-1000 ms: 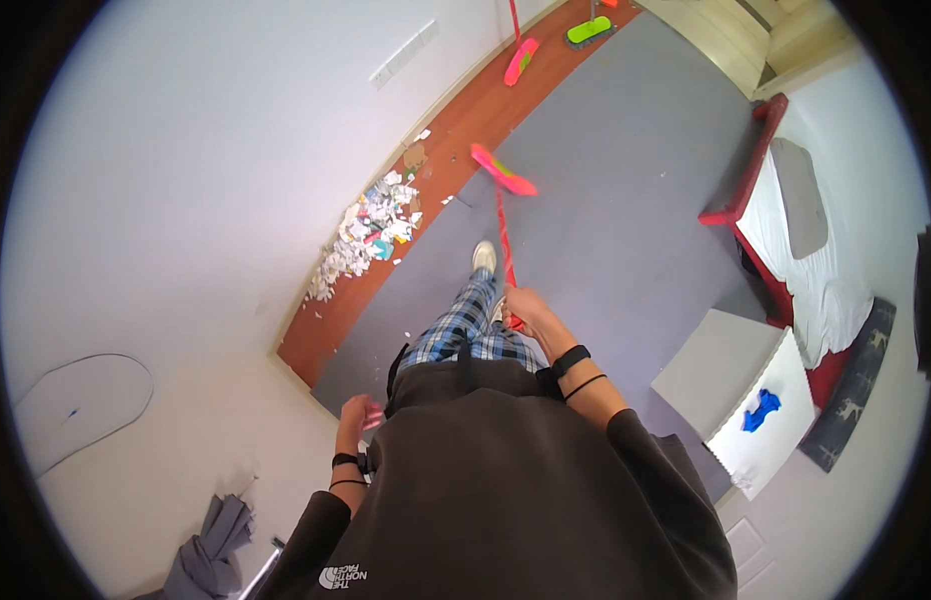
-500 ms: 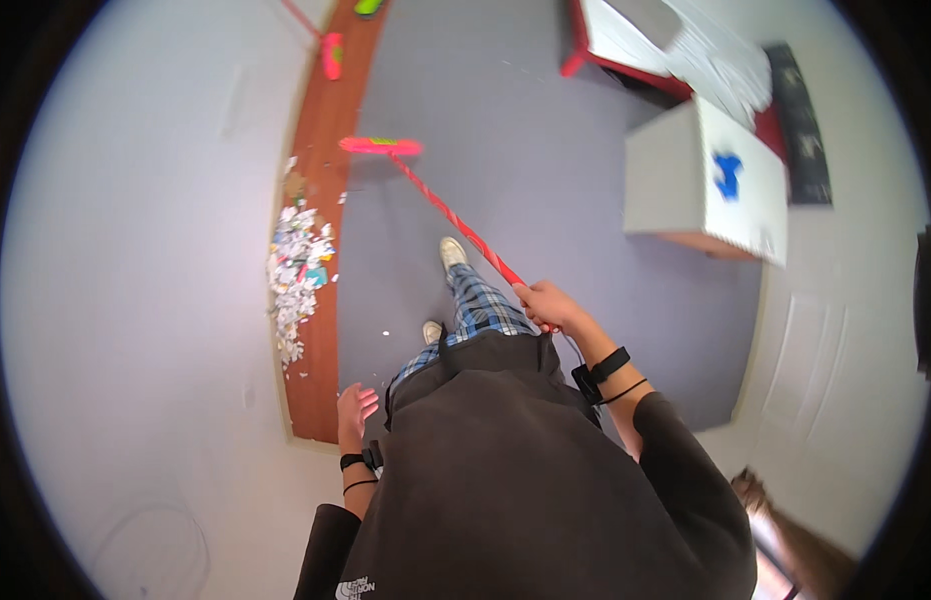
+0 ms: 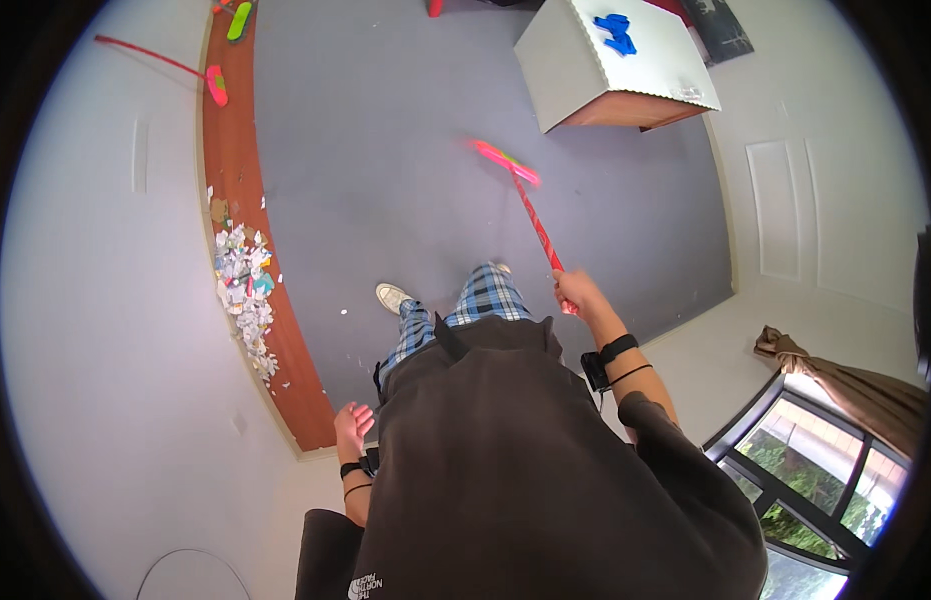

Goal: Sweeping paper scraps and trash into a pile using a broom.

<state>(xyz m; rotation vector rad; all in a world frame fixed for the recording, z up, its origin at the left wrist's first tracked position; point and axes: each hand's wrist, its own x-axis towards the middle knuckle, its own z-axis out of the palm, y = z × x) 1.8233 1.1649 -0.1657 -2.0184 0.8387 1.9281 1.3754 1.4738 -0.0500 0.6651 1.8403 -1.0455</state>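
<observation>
My right hand (image 3: 578, 290) is closed round the red handle of a broom (image 3: 538, 222). The broom's pink head hangs over the grey floor, ahead and a little right of my feet, slightly blurred; whether it touches the floor I cannot tell. At my left side my left hand (image 3: 354, 422) is empty, its fingers loosely stretched and partly spread. A heap of white and coloured paper scraps (image 3: 247, 290) lies on the brown wooden strip (image 3: 303, 395) along the left wall. One small white scrap (image 3: 344, 312) is on the floor near my left shoe.
A white box-like cabinet (image 3: 575, 60) with a blue item (image 3: 615, 34) on top stands ahead to the right. Another red-handled broom (image 3: 217, 86) leans at the left wall, near a green brush head (image 3: 240, 20). A window (image 3: 815, 460) and a brown curtain (image 3: 845, 385) are at right.
My right hand has carried the broom off the edge of the brown strip and across to the right. My view has turned right, bringing the window in. My feet have stepped; my left hand stays low.
</observation>
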